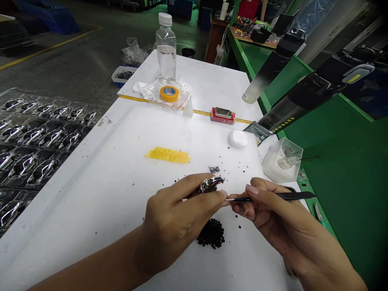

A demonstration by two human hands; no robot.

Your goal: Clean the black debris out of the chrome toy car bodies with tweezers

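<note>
Chrome part (208, 186) pinched in left hand (172, 218); right hand (266, 206) gripping black tweezers (273, 197); tube (281, 109) printed "EXTRO…" at right.

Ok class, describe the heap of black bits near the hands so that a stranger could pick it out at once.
On the white board, find the person's left hand, gripping a shiny part, and right hand, which holds tweezers. The heap lies just below them: a pile of black pellets, far bigger and coarser than the small grey heap above the hands.

The left hand (172, 226) and the right hand (273, 218) both pinch tight, their fingertips (222, 195) almost touching.
</note>
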